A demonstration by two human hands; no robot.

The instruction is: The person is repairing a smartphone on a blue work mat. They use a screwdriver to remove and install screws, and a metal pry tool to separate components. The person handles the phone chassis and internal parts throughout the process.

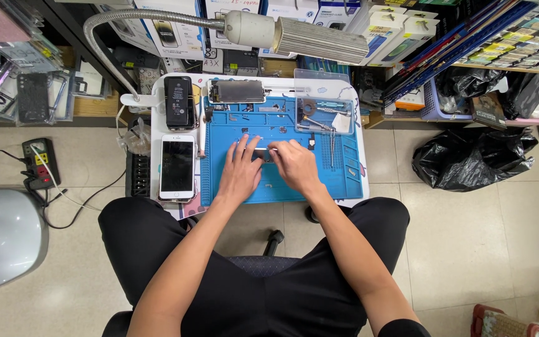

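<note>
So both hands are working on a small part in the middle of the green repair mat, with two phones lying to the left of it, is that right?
Not quite: the repair mat is blue, not green, as the head view shows. The rest holds: the left hand and right hand work on a small part mid-mat, with two phones lying left of it.

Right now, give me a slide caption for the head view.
Both hands, left and right, work a small part on a blue repair mat beside two phones.

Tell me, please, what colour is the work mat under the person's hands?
Blue; the flat rubbery work mat shows best in the head view.
</note>
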